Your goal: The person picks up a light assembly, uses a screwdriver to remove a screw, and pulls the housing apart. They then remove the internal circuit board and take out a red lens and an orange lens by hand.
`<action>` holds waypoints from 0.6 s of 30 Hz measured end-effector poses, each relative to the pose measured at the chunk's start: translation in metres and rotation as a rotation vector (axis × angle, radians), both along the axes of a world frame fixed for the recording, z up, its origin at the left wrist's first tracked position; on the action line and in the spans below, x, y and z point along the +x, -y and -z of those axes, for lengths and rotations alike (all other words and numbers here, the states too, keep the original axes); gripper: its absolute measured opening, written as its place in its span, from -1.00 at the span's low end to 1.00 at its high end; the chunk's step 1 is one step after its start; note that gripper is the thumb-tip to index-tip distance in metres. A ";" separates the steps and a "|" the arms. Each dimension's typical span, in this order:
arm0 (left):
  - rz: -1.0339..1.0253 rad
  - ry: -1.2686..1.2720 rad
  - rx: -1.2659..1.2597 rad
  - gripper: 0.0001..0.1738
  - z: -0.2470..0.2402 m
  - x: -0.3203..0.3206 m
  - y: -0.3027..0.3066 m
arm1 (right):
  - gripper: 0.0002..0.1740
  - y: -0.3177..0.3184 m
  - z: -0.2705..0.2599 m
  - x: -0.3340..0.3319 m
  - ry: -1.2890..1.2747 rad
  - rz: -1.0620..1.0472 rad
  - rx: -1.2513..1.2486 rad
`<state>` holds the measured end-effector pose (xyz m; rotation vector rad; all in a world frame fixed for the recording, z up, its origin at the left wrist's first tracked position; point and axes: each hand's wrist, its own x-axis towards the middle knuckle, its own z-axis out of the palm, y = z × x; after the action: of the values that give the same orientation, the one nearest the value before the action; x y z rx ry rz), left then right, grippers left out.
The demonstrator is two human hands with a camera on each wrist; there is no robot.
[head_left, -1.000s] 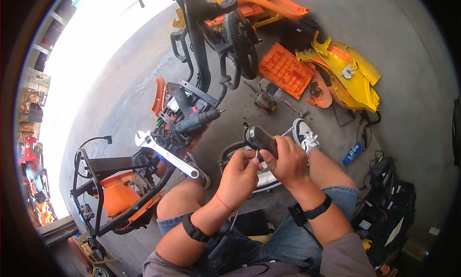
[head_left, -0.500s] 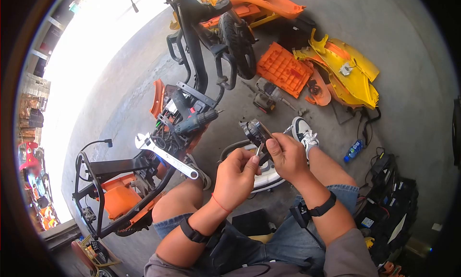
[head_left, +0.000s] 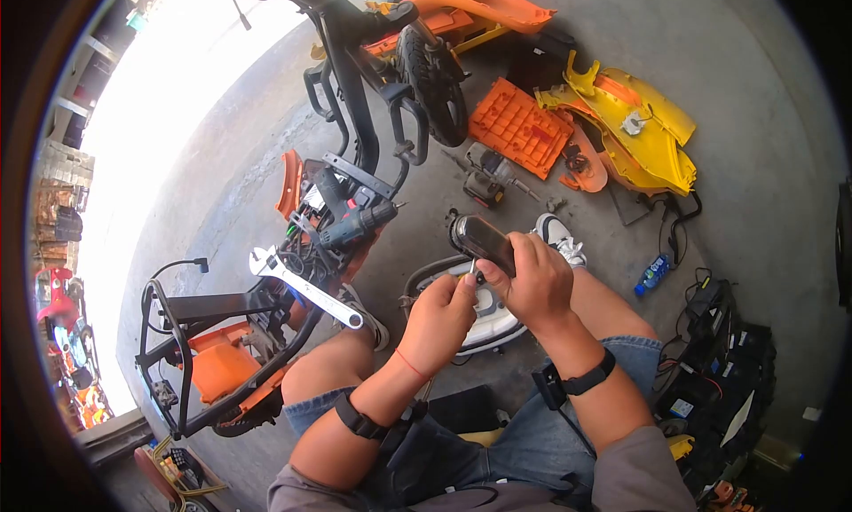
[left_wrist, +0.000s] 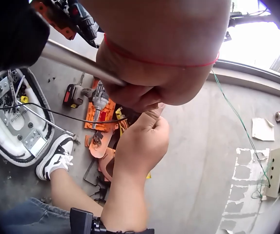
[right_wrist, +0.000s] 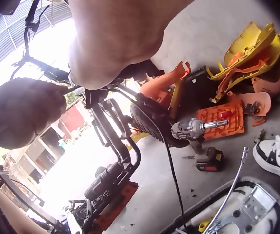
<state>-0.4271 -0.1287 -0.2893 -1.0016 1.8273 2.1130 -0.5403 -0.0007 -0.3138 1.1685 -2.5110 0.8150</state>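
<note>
The left hand (head_left: 444, 312) is gripping a metal rod (left_wrist: 81, 61), its fingers curled round it. The right hand (head_left: 540, 281) is clasping a dark part (head_left: 486, 244) with a glossy face, thumb against its near side. The hands are working close together; whether their fingers are touching is not clear. The dark part is being held in the air over the far edge of the white shell (head_left: 501, 327), which is lying on the floor. Left of the shell, a wrench (head_left: 311, 290) is lying aslant; beyond it, a drill (head_left: 359, 226) is resting on a cluttered assembly. Past the shell, a power tool (head_left: 486, 179) is lying near an orange tray (head_left: 519, 129), with yellow panels (head_left: 643, 130) sitting farther right. To the shell's right, a blue bottle (head_left: 652, 275) is lying on its side.
</note>
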 end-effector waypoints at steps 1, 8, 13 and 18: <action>-0.009 -0.003 0.003 -0.57 0.002 -0.001 0.000 | -0.41 -0.001 -0.002 0.000 -0.009 0.008 0.031; 0.056 -0.108 -0.315 -0.57 0.008 -0.009 -0.002 | -0.43 -0.007 -0.001 -0.007 0.014 0.018 0.018; 0.032 -0.185 -0.435 -0.58 -0.004 -0.010 -0.008 | -0.50 -0.009 -0.004 -0.008 0.156 0.002 -0.054; 0.046 -0.208 -0.506 -0.66 -0.011 -0.007 -0.009 | -0.54 -0.011 -0.010 -0.007 0.291 -0.012 -0.138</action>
<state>-0.4340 -0.1199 -0.2779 -0.8372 2.5408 1.8210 -0.5475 0.0104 -0.3042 1.0883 -2.6210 1.2190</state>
